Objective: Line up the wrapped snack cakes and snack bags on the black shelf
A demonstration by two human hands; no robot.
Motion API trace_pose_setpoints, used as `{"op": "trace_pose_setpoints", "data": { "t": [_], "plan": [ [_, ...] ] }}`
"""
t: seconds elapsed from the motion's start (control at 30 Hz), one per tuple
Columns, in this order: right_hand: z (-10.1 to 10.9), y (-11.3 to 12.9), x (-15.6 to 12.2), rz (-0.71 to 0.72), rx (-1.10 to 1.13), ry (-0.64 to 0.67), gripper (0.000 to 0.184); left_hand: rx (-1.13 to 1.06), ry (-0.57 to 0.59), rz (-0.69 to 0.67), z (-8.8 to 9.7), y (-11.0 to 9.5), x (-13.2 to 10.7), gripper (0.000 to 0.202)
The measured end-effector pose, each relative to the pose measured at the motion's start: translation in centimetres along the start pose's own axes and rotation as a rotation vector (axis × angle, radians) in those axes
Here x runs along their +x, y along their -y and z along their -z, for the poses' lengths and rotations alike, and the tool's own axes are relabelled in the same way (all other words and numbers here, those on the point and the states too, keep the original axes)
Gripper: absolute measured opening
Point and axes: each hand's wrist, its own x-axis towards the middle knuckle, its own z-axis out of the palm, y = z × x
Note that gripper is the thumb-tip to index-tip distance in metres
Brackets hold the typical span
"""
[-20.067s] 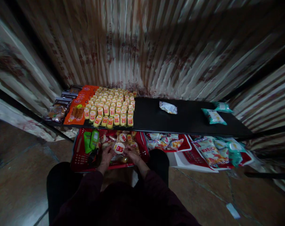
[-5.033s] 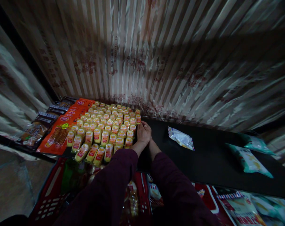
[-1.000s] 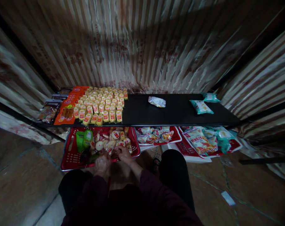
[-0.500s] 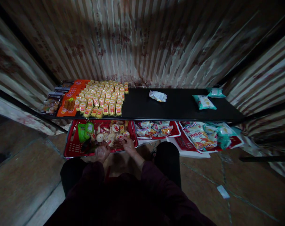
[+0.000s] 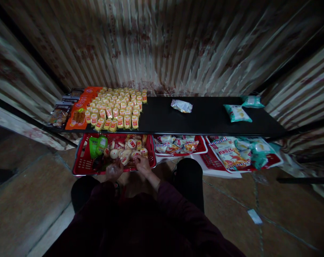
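Note:
Both my hands are at the near edge of the left red basket (image 5: 80,167), which holds round wrapped pastries (image 5: 125,155) and green packets (image 5: 97,145). My left hand (image 5: 114,171) is closed at the basket's front rim, with a glossy look of clear plastic about it. Close by on the right, my right hand (image 5: 142,164) reaches over the rim, its fingers curled together against the pastries. What either hand grips is too dark and small to make out.
Above the baskets runs a black shelf (image 5: 162,119) with rows of small yellow wrapped cakes (image 5: 116,110), an orange packet (image 5: 79,116), a silver packet (image 5: 181,106) and teal packets (image 5: 237,113). Two more baskets of snack packets (image 5: 175,144) stand to the right. My knees flank the floor space.
My right hand has moved slightly left, nearer my left hand. The left hand has shifted a little left, and the pastries near the fingers lie slightly differently. The camera view has shifted a little.

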Motion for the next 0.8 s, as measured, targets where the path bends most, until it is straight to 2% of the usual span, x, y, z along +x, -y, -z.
{"op": "trace_pose_setpoints", "data": {
  "t": [0.13, 0.33, 0.53, 0.8],
  "plan": [
    [0.3, 1.9, -1.2, 0.089, -0.182, -0.014, 0.024, 0.022, -0.004, 0.015, -0.2, 0.5, 0.3, 0.030],
    [0.5, 3.5, -2.3, 0.148, -0.429, 0.070, 0.025, 0.016, 0.053, 0.054, 0.5, 0.2, 0.4, 0.032],
    [-0.1, 4.1, -2.5, 0.141, -0.562, 0.115, 0.026, 0.044, 0.092, 0.073, 1.0, 0.1, 0.4, 0.033],
    [-0.3, 4.9, -2.8, 0.173, -0.612, 0.146, 0.026, 0.025, 0.102, 0.126, 1.2, 0.6, 0.6, 0.035]
  ]
}}
